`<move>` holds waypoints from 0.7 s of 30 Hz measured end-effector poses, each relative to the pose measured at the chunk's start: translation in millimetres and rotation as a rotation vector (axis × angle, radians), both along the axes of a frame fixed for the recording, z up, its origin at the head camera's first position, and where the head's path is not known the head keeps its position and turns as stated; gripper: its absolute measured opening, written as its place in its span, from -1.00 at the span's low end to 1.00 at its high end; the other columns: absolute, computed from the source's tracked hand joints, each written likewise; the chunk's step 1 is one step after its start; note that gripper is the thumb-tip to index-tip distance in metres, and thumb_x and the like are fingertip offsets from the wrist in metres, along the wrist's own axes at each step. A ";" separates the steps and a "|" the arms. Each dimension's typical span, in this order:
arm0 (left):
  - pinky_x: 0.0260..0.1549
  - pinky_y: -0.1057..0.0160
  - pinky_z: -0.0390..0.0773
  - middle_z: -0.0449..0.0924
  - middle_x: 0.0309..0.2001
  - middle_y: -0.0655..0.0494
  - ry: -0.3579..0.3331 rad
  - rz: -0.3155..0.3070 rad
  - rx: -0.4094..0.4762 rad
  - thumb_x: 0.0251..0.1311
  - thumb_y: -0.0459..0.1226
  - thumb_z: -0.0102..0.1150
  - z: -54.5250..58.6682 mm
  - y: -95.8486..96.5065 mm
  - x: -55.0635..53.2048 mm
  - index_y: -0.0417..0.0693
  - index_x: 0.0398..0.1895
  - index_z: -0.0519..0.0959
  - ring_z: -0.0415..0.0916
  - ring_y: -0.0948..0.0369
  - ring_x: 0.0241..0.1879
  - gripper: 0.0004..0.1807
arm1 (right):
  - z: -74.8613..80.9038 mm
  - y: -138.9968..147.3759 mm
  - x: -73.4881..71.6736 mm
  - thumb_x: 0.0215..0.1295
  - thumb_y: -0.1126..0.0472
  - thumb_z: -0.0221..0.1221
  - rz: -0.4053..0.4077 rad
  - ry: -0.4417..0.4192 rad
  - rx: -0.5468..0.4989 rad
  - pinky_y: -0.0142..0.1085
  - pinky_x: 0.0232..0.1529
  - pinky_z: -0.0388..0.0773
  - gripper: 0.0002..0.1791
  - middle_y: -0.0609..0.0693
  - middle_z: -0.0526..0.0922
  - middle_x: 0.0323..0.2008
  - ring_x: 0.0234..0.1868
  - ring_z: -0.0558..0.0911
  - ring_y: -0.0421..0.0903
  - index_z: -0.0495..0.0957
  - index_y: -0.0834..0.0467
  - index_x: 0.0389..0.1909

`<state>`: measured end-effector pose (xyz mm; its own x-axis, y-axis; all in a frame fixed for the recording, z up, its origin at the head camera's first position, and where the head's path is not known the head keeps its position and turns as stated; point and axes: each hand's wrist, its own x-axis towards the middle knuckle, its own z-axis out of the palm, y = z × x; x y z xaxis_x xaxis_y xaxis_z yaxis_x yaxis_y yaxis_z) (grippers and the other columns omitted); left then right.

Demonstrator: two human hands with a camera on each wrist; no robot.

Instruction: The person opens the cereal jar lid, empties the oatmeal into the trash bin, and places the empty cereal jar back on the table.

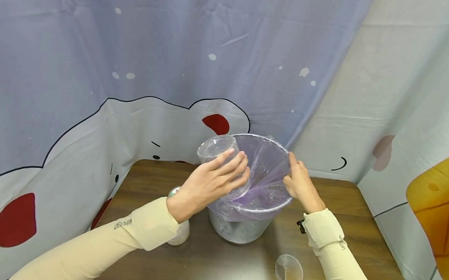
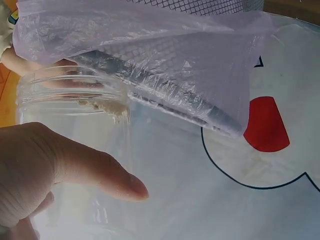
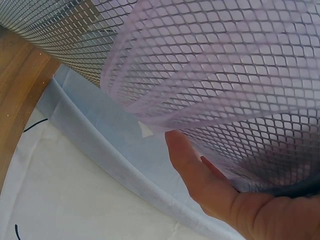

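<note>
My left hand (image 1: pixel 211 179) grips a clear plastic jar (image 1: pixel 213 148), tilted over the mouth of a mesh trash bin (image 1: pixel 239 230). In the left wrist view, pale crumbs (image 2: pixel 112 107) cling inside the jar near its threaded mouth, which points toward the bin. A thin purple trash bag (image 1: pixel 263 163) lines the bin and folds over its rim. On the bin's right side, my right hand (image 1: pixel 302 186) holds the rim, with one finger lying along it. The right wrist view shows a digit against the bag-covered mesh (image 3: pixel 240 80).
A clear round lid (image 1: pixel 288 271) lies on the brown wooden table (image 1: pixel 210 270), in front and right of the bin. Partly hidden behind my left forearm stands a container with pale contents (image 1: pixel 181 234). A printed curtain (image 1: pixel 164 128) hangs behind the table.
</note>
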<state>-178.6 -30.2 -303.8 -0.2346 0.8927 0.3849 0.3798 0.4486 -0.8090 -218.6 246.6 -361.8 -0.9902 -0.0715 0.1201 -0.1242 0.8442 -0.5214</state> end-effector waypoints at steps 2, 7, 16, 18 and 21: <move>0.33 0.08 -0.04 0.29 0.20 -0.03 0.002 0.001 -0.009 0.05 -0.38 -0.01 0.0 0.3 0.1 0.03 0.14 0.30 0.15 0.08 0.26 -0.49 | -0.1 0.0 0.0 -0.04 0.45 -0.13 0.001 0.003 0.002 0.13 0.23 0.13 -0.16 0.54 0.20 0.12 0.16 0.23 0.38 -0.17 0.40 0.37; 0.34 0.09 -0.06 0.29 0.20 -0.03 0.004 -0.001 -0.014 0.06 -0.40 -0.01 0.2 0.9 -0.1 0.02 0.14 0.30 0.13 0.08 0.27 -0.49 | -1.1 0.2 -0.8 -0.03 0.44 -0.13 0.000 0.004 0.001 0.13 0.22 0.13 -0.16 0.54 0.20 0.13 0.15 0.24 0.39 -0.17 0.39 0.37; 0.34 0.08 -0.10 0.25 0.23 -0.01 0.038 -0.009 -0.083 -0.31 -0.62 0.19 4.3 2.9 2.7 0.00 0.18 0.24 0.08 0.10 0.29 -0.16 | -2.2 -0.6 -0.1 -0.04 0.43 -0.13 0.000 0.005 -0.008 0.14 0.21 0.14 -0.15 0.52 0.21 0.12 0.14 0.25 0.40 -0.17 0.39 0.37; 0.34 0.08 -0.10 0.23 0.25 0.01 0.054 -0.014 -0.099 -0.45 -0.70 0.23 5.8 3.8 4.0 0.00 0.20 0.23 0.07 0.12 0.30 -0.04 | -2.0 -0.7 0.1 -0.04 0.44 -0.12 -0.003 0.006 -0.009 0.14 0.21 0.15 -0.15 0.52 0.21 0.12 0.14 0.25 0.39 -0.16 0.38 0.37; 0.35 0.08 -0.12 0.20 0.27 0.04 0.072 -0.013 -0.119 -0.54 -0.75 0.23 7.6 4.5 6.1 0.02 0.22 0.20 0.04 0.13 0.31 0.06 | -2.2 -0.8 0.3 -0.04 0.44 -0.13 -0.004 0.013 -0.006 0.14 0.21 0.15 -0.16 0.52 0.22 0.12 0.14 0.25 0.40 -0.15 0.39 0.37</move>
